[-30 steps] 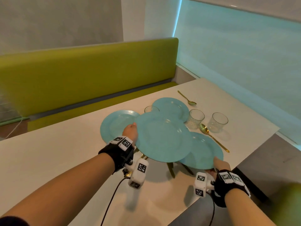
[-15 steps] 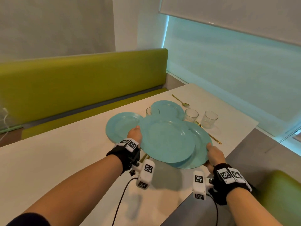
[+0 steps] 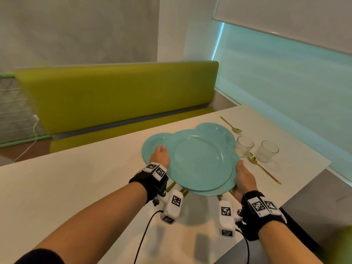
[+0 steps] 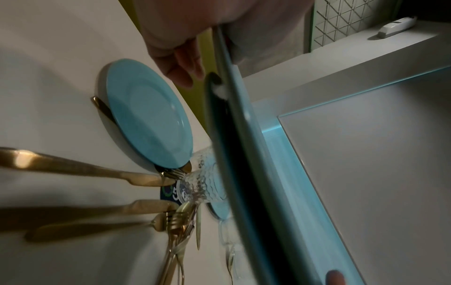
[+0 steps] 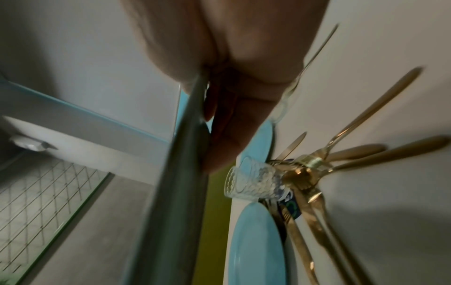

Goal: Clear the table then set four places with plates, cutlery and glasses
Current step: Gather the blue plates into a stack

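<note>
Two teal plates are held stacked above the white table point(image 3: 95, 187). My left hand point(image 3: 161, 155) grips the left rim of the top plate point(image 3: 200, 161); it shows edge-on point(image 4: 244, 154) in the left wrist view. My right hand point(image 3: 242, 168) grips the stack's right rim, where the lower plate point(image 3: 225, 188) sticks out. A third plate point(image 3: 150, 147) lies on the table to the left and a fourth plate point(image 3: 215, 128) behind. Two glasses point(image 3: 244, 145) point(image 3: 267, 151) stand to the right. Gold cutlery point(image 4: 85, 169) and another glass point(image 5: 251, 183) lie under the stack.
A gold spoon point(image 3: 232, 127) lies at the far edge and another spoon point(image 3: 262, 166) between the glasses and my right hand. A green bench point(image 3: 114, 96) runs behind the table. The table's near right corner point(image 3: 323, 166) drops to grey floor.
My left hand carried its plate rightward over the plate by my right hand. The right hand lifted that plate, and both now sit stacked between my hands.
</note>
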